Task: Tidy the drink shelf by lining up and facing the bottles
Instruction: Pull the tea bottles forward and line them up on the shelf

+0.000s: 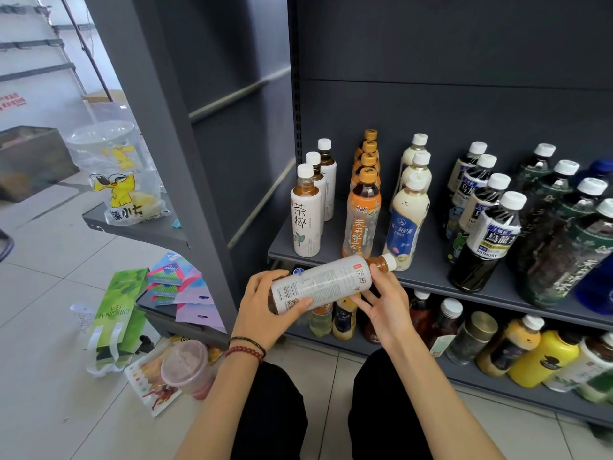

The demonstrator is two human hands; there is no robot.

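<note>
Left to right:
- Floor, far left: 1 clear plastic bag (122,180) with a yellow cartoon print, 1 green paper bag (116,313) reading "ORIGINAL TEA", 1 pink-lidded cup (185,366).
- Left hand (262,310) grips the base end of the held bottle (328,283), fingers curled round it, thumb across the label.
- The held bottle lies level in front of the shelf (431,273) edge, white cap to the right. The label shows "茶粹", a barcode and a QR code.
- Right hand (384,303) holds the neck end, thumb on top, fingers spread underneath.
- Rows on the shelf, each running front to back:
  - 3 white-label tea bottles (306,210), same "茶粹" label.
  - 4 orange-label bottles (363,210), orange caps.
  - 3 milk tea bottles (406,220), blue labels.
  - 4 dark oolong bottles (491,240), "SUNTORY" readable.
  - 4 green-label bottles (570,234), writing too blurred to read.
- Lower shelf (497,390): mixed bottles, partly hidden, can't count.
</note>
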